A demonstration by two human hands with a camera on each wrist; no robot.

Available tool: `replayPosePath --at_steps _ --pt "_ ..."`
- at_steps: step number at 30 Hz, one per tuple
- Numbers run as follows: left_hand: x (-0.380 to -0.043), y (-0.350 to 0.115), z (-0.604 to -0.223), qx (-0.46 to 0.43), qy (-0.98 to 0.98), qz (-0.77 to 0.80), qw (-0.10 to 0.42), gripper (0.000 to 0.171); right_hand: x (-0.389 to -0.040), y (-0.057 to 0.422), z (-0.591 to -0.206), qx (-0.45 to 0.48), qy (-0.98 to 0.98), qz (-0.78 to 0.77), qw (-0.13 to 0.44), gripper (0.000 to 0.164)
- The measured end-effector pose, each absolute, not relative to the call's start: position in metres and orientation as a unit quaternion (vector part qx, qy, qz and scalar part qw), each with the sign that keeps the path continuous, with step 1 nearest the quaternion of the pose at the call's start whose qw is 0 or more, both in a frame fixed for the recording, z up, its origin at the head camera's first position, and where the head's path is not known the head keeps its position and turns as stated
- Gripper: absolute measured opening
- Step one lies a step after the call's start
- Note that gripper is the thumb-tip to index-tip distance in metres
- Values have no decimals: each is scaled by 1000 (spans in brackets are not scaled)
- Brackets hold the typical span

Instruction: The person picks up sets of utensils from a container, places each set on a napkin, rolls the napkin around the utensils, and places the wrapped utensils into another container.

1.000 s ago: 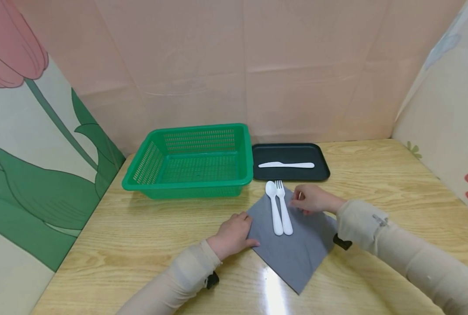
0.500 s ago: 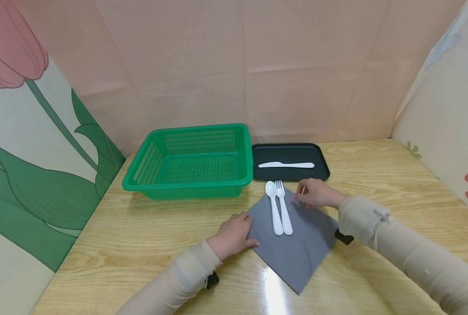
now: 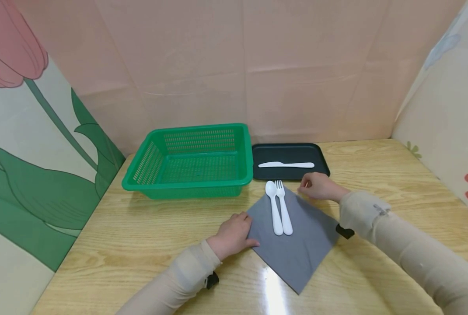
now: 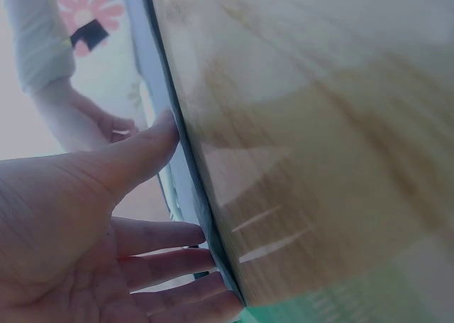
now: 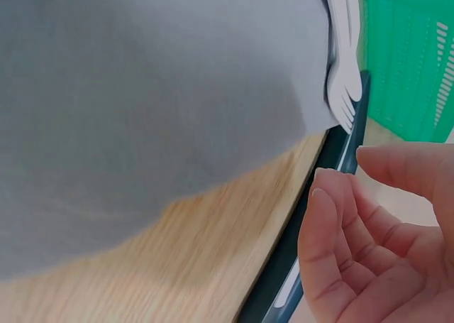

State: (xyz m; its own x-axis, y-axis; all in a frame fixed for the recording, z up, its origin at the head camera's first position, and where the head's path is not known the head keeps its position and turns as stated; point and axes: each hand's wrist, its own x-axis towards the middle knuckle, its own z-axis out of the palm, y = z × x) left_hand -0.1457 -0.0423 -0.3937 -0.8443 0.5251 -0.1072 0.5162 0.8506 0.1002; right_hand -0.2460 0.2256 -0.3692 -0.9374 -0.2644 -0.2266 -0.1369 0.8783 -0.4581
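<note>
A grey cloth napkin [image 3: 297, 256] lies turned like a diamond on the table. On its left half, a white spoon [image 3: 274, 205] and a white fork [image 3: 284, 210] lie side by side, heads reaching its far corner. My left hand [image 3: 232, 235] rests at the napkin's left corner; the left wrist view shows straight fingers and thumb [image 4: 157, 144] along its edge. Just past the far right edge of the napkin, near the tray, hovers my right hand [image 3: 319, 187]. Its fingers [image 5: 319, 245] are loosely bent, with nothing between them and the thumb.
A black tray [image 3: 322, 173] behind the napkin carries a white knife [image 3: 287, 165]. To its left stands a green plastic basket [image 3: 194, 189] with perforated sides. The wooden table [image 3: 131, 245] ends at a pink-covered wall at the back.
My right hand has moved away from the fork, to the right and back past the napkin's edge towards the tray. The left hand, spoon and fork have stayed put.
</note>
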Motion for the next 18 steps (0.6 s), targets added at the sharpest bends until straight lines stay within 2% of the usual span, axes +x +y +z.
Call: replayPosePath --at_steps 11,18 --pt "-145 -43 -393 270 960 41 67 61 -257 236 -369 -137 964 -217 67 14" --pt "-145 -43 -393 275 959 38 60 60 -266 240 -366 -124 963 -230 57 14"
